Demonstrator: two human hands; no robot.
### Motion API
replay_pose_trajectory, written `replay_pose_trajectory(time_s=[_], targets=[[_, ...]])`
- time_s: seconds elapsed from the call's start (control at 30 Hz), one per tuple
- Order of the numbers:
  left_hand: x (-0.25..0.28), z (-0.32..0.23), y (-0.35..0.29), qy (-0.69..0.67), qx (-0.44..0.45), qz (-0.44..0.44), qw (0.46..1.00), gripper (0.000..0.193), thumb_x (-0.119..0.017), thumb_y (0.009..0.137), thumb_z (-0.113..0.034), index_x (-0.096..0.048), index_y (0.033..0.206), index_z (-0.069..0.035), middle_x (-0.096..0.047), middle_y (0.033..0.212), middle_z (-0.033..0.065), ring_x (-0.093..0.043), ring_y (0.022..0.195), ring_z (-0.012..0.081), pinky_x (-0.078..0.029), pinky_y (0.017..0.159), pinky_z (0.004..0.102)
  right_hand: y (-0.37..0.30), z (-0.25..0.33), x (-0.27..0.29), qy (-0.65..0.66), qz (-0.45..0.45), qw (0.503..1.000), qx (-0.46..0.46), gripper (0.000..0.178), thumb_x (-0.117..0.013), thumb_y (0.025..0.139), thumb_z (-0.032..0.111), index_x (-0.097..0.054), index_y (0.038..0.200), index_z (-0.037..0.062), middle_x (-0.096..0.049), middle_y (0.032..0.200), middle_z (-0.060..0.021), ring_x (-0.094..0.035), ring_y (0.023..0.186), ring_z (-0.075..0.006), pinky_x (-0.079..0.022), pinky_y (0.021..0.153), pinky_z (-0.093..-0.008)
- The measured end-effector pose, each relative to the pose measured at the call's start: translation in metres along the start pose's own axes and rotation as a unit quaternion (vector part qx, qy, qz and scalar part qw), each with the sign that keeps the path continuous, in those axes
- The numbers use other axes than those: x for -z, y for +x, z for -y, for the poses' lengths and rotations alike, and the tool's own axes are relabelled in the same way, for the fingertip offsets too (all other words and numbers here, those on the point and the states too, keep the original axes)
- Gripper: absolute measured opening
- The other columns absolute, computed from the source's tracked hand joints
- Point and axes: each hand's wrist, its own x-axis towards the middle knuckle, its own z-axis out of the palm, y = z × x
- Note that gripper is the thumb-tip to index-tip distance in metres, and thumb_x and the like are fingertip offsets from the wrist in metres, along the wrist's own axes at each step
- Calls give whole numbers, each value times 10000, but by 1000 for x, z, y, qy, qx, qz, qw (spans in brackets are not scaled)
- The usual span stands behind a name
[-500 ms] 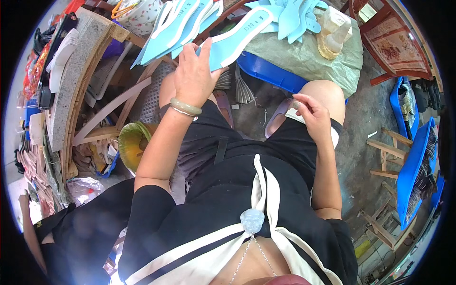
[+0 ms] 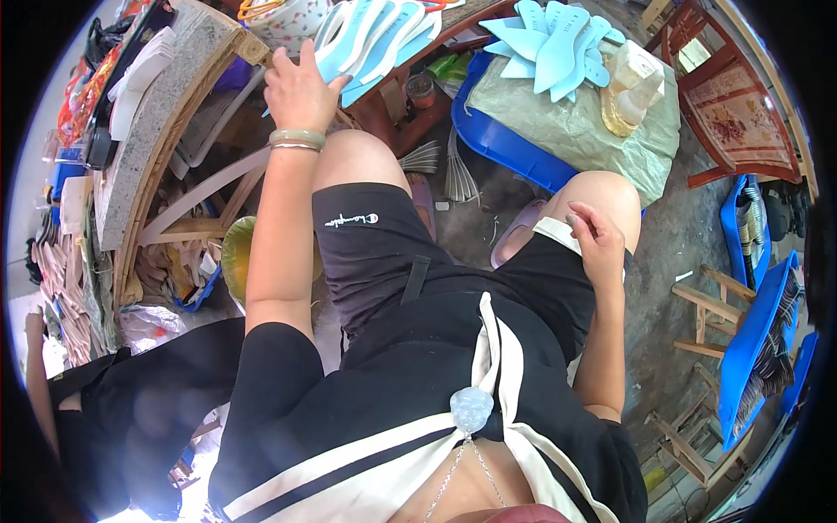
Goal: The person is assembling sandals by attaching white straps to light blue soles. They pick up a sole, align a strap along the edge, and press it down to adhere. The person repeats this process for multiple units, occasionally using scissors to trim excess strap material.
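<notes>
My left hand is at the near left edge of a fanned stack of light blue insoles with white rims. Its fingers are spread and the thumb reaches toward the stack's edge; no insole is plainly gripped. My right hand hovers above my right thigh with the fingers curled in and the tips close together. Whether something small sits between them is hidden. Another pile of light blue insole pieces lies on a green sack ahead to the right, beside a yellowish-based squat bottle.
A blue tray is under the sack. Wooden stools and blue bins of dark strips stand at right, near a patterned chair. At left are a stone-topped bench and a yellow-green lined bin.
The white-rimmed insole that my left hand held has left its grasp, apparently onto the stack. That hand has moved left and its fingers have spread. My right hand stays over the thigh.
</notes>
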Motion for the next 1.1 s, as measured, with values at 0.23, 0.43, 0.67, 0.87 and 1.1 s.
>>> replay_pose_trajectory(time_s=[0.23,0.43,0.67,0.87,1.1], targets=[[-19,-15,-20,-40,-119,-81,989,664,-757,725,-326,-497,1287,-88,-391,1340,238,-387,1231,415,-362,993,488,-5,-11,27,-137,-24,990,22,269,-724,731,71,-658,988,27,-611,810,-90,-587,747,-237,-481,711,-332],[-15,-84,-72,-313,-223,8,923,429,-708,791,-237,-586,1157,-48,-501,1243,209,-479,1167,361,-393,982,407,-14,-9,27,-311,39,945,98,366,-786,620,102,-679,969,74,-594,949,-53,-545,941,-264,-432,797,-393],[-12,-145,-144,-488,-232,282,793,291,-667,815,-221,-642,1037,-34,-626,1068,128,-606,972,300,-471,861,357,-16,-19,24,-290,-16,949,127,269,-752,654,81,-672,911,73,-593,912,-50,-552,897,-261,-431,769,-399],[-34,-174,-176,-518,-215,462,687,249,-628,861,-192,-639,1027,-6,-651,973,124,-637,879,194,-489,751,301,-22,-29,18,-255,-53,956,134,174,-732,659,58,-640,805,78,-591,862,-30,-553,865,-254,-429,763,-385],[-49,-204,-178,-537,-232,326,743,535,-639,759,-67,-475,1267,-40,-597,1129,136,-584,1035,328,-470,902,381,-24,-40,12,-231,-82,956,162,133,-722,691,44,-611,757,74,-597,862,-16,-560,835,-226,-427,766,-357]])
